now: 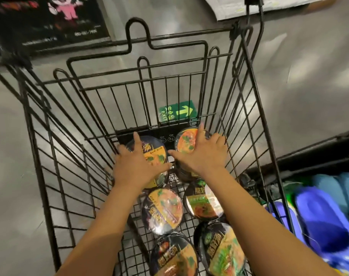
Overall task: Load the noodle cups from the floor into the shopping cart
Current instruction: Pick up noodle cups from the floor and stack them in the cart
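A black wire shopping cart (50,148) fills the view from above. Both my arms reach down into its far end. My left hand (138,163) is spread over the lid of a dark noodle cup (156,152) and grips it. My right hand (204,151) is spread over an orange-lidded noodle cup (184,141) beside it and grips it. Nearer me, several more noodle cups lie on the cart floor, among them one (162,211) in the middle, one (203,202) to its right, and two (174,255) (222,250) closest to me.
Grey floor surrounds the cart, with a green exit arrow sticker (175,113) seen through the wires. A dark poster (48,18) stands at the top left. Blue slippers (324,220) sit on a low display at the right, close to the cart's side.
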The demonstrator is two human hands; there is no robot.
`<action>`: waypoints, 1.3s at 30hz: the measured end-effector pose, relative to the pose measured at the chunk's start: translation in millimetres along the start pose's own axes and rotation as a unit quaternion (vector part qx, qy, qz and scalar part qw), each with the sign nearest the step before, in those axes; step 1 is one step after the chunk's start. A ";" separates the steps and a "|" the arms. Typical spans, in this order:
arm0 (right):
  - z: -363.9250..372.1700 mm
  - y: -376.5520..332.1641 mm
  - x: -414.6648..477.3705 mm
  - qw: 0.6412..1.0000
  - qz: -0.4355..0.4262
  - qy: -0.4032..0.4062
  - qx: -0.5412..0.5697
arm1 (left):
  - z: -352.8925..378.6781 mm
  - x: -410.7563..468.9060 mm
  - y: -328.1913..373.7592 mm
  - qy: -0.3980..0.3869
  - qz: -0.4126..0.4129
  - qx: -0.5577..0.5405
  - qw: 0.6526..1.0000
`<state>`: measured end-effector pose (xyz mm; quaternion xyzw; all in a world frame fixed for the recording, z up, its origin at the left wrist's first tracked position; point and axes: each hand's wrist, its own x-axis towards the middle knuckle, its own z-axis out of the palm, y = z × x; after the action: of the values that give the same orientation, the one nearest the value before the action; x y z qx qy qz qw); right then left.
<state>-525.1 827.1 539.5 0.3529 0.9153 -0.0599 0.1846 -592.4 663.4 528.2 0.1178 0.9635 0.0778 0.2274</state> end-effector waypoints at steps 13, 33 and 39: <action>-5.3 25.3 -38.7 0.995 0.038 0.038 0.086 | -16.8 -30.4 -15.6 0.026 0.011 -0.082 0.996; 109.2 9.5 -454.0 0.878 0.441 0.005 0.184 | 2.7 -296.5 -51.6 -0.210 0.582 0.258 0.742; 130.3 -12.8 -541.2 0.789 0.569 0.032 0.228 | 24.0 -371.1 -55.5 -0.241 0.669 0.312 0.630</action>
<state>-125.6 448.7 624.5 0.8435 0.5139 -0.1398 0.0697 -269.6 515.0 651.5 0.8086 0.4976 -0.1276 0.2869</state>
